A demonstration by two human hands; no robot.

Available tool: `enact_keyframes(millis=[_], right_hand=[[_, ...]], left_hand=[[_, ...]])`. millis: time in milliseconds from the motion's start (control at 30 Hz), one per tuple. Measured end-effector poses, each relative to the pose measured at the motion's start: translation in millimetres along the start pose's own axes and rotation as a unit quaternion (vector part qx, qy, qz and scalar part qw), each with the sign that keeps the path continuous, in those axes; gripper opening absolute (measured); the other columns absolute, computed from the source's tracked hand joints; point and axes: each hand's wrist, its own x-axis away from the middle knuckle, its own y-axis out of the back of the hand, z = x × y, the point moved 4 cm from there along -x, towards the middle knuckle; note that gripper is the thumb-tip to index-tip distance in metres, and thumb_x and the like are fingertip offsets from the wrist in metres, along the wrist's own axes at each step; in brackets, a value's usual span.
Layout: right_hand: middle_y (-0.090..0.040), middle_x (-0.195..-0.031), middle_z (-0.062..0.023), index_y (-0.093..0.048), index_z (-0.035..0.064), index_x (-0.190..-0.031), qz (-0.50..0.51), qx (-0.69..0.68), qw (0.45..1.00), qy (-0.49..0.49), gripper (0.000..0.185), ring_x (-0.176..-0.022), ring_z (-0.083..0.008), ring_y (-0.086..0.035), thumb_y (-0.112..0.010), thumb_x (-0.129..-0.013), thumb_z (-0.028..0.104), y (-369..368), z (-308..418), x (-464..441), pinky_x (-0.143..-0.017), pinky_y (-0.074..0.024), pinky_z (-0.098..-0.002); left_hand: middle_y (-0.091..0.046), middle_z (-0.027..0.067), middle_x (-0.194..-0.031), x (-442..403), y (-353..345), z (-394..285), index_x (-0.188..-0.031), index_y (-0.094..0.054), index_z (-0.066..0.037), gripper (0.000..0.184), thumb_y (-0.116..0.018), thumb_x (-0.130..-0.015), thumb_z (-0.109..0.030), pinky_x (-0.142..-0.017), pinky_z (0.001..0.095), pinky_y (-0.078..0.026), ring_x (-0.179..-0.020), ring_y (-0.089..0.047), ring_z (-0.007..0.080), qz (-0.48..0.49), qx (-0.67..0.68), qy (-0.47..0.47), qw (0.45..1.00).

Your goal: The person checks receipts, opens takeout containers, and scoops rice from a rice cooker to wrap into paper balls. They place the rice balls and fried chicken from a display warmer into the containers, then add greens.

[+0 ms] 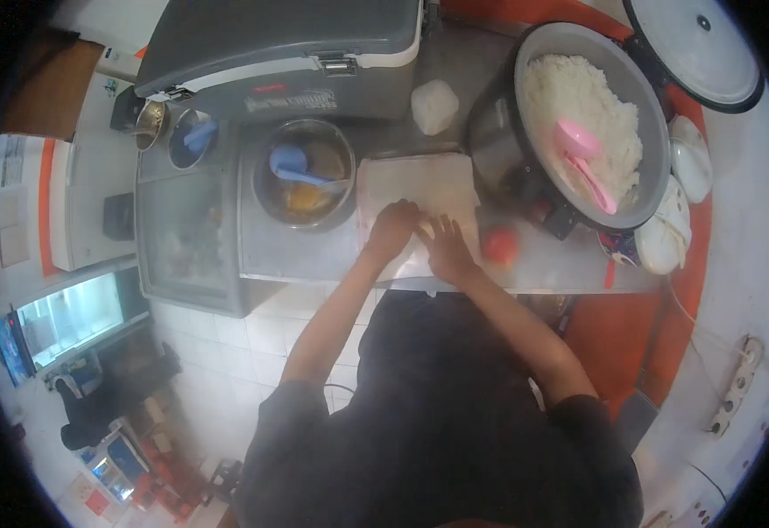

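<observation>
At the near edge of the counter [301, 253], both hands work close together over a pale stack of paper [428, 176]

The left hand [393, 229] is curled on the paper's left part, and whether it pinches a sheet I cannot tell; the right hand [448, 253] lies with its fingers spread, no grip to be seen. The step in hand looks like handling the top sheet, and the next move seems to call for light fingertips and a flat surface. Left of the paper sits a steel bowl [261, 189] with a blue ladle [289, 160]; right, a big pot [493, 123] of rice [578, 92] holds a pink ladle [575, 139]. A red round thing [500, 246] sits just beside the right hand and could hinder it; a white lump [434, 107] lies beyond the paper, before the pot
</observation>
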Motion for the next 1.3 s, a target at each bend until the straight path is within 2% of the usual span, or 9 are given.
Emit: enact_keyframes(millis=[233,500,600,667,800,900,1067,1200,1300], right_hand=[[-0.06,-0.122,-0.0189,-0.058,-0.0043,-0.125,-0.031,-0.086,0.993,0.068,0.039,-0.123,-0.0364,-0.052,-0.052,-0.089,0.009,37,14,9,-0.106,-0.0419,-0.0443],[-0.059,-0.125,-0.0229,-0.047,-0.0035,-0.139,-0.093,-0.05,0.99,-0.089,0.05,-0.128,-0.0364,-0.05,-0.048,-0.09,0.004,-2,-41,8,-0.109,-0.04,-0.0444],[-0.06,-0.124,-0.0206,-0.049,-0.0006,-0.137,-0.036,-0.095,0.992,-0.081,0.049,-0.125,-0.0357,-0.053,-0.049,-0.089,0.004,-20,-63,-20,-0.108,-0.0416,-0.0451],[-0.062,-0.12,-0.0179,-0.058,0.0025,-0.126,-0.063,-0.113,0.969,-0.212,0.037,-0.116,-0.033,-0.059,-0.052,-0.09,0.009,-5,-70,-41,-0.099,-0.0479,-0.0447],[-0.061,-0.117,-0.0167,-0.063,0.0036,-0.111,-0.082,0.06,0.987,-0.124,0.025,-0.106,-0.0314,-0.061,-0.054,-0.091,0.015,32,-66,-63,-0.088,-0.0534,-0.0443],[-0.058,-0.116,-0.0144,-0.065,0.003,-0.103,0.05,0.056,0.994,-0.08,0.022,-0.103,-0.0301,-0.06,-0.057,-0.09,0.018,22,-66,-66,-0.08,-0.0553,-0.0428],[-0.057,-0.111,-0.0163,-0.064,0.0029,-0.104,-0.096,0.013,0.993,-0.061,0.022,-0.103,-0.0314,-0.061,-0.056,-0.088,0.014,-32,-61,-27,-0.084,-0.0561,-0.0412],[-0.056,-0.111,-0.0184,-0.063,0.0007,-0.104,-0.172,0.038,0.984,-0.03,0.022,-0.104,-0.0318,-0.061,-0.055,-0.087,0.011,-32,-54,-19,-0.085,-0.0573,-0.041],[-0.057,-0.108,-0.0165,-0.059,0.0031,-0.099,-0.089,-0.115,0.983,-0.116,0.015,-0.109,-0.0314,-0.059,-0.054,-0.087,0.01,-15,-64,-38,-0.08,-0.0532,-0.0458]], left_hand=[[-0.062,0.0112,-0.113,34,-20,-12,-0.113,-0.067,-0.007,0.031,-0.063,-0.082,-0.01,-0.089,0.0418,-0.048,-0.104,-0.06,0.0306,-0.096,-0.037,-0.016,0.995],[-0.057,0.0184,-0.121,73,-32,42,-0.123,-0.059,-0.005,0.039,-0.062,-0.084,-0.007,-0.092,0.047,-0.051,-0.105,-0.061,0.036,-0.085,-0.063,0.007,0.994],[-0.06,0.0165,-0.11,40,-18,47,-0.12,-0.058,-0.006,0.041,-0.07,-0.08,-0.009,-0.084,0.0471,-0.054,-0.099,-0.065,0.036,-0.062,-0.024,0.129,0.989],[-0.062,0.0143,-0.104,17,-2,44,-0.117,-0.06,-0.007,0.04,-0.072,-0.079,-0.01,-0.081,0.0474,-0.055,-0.095,-0.065,0.036,-0.095,0.006,0.209,0.973],[-0.062,0.0131,-0.096,-11,20,40,-0.103,-0.064,-0.006,0.027,-0.073,-0.078,-0.011,-0.082,0.0471,-0.053,-0.097,-0.063,0.0365,-0.044,-0.09,0.145,0.984],[-0.062,0.0146,-0.098,-3,-15,63,-0.101,-0.064,-0.004,0.022,-0.07,-0.081,-0.009,-0.087,0.046,-0.051,-0.101,-0.061,0.0363,0.026,-0.104,0.095,0.99],[-0.061,0.017,-0.101,28,-34,57,-0.1,-0.063,0.0,0.016,-0.06,-0.087,-0.008,-0.092,0.0444,-0.048,-0.103,-0.059,0.0358,-0.038,-0.042,0.006,0.998],[-0.06,0.0171,-0.107,27,-29,50,-0.101,-0.063,0.001,0.016,-0.059,-0.088,-0.007,-0.093,0.045,-0.049,-0.104,-0.06,0.0362,-0.024,-0.013,0.043,0.999],[-0.058,0.0171,-0.11,12,-30,55,-0.105,-0.062,0.0,0.02,-0.06,-0.087,-0.006,-0.094,0.0458,-0.047,-0.105,-0.058,0.0369,0.093,-0.038,0.162,0.982]])
